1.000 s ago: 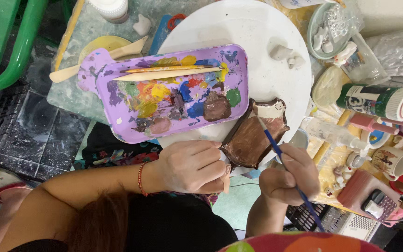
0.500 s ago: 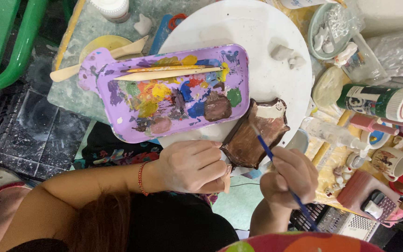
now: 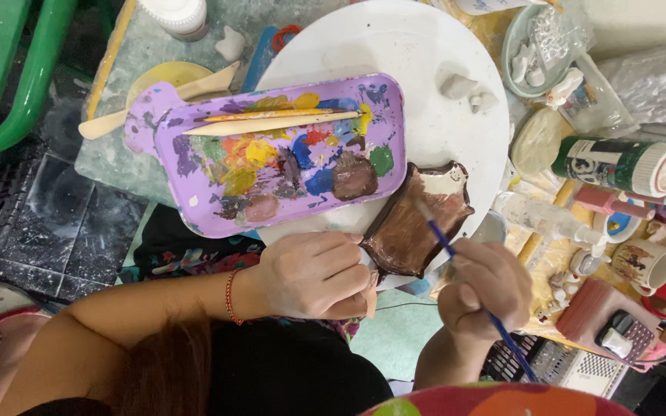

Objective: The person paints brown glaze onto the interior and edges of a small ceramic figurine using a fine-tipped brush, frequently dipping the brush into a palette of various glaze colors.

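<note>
The left hand (image 3: 314, 275) was curled shut around the near edge of a small brown clay dish (image 3: 418, 221), fingers folded over its lower left corner and holding it tilted at the rim of a round white board (image 3: 395, 46). The dish was an irregular, lobed shape, coated dark brown inside, with a pale unpainted patch at its far right end. A red cord bracelet (image 3: 230, 296) circled the left wrist.

The right hand (image 3: 483, 296) gripped a thin blue-handled paintbrush (image 3: 464, 270) in a narrow pinch, the handle running down and to the right past the wrist. The bristle end rested on the dish's brown inside, near its middle.

Just beyond the dish, on the same white board, lay a purple tray (image 3: 271, 154) used as a palette, smeared with yellow, orange, red, blue, green and brown paint. Two slim wooden sticks (image 3: 271, 119) lay lengthwise across its far side, and a wooden tool (image 3: 159, 100) poked out from under its left end. Two small lumps of grey clay (image 3: 468, 91) sat on the board to the right of the tray.

To the right stood a cylindrical green-and-white container (image 3: 618, 163) on its side, a small mug (image 3: 645, 263) and a bowl (image 3: 537, 38) holding small white pieces.
</note>
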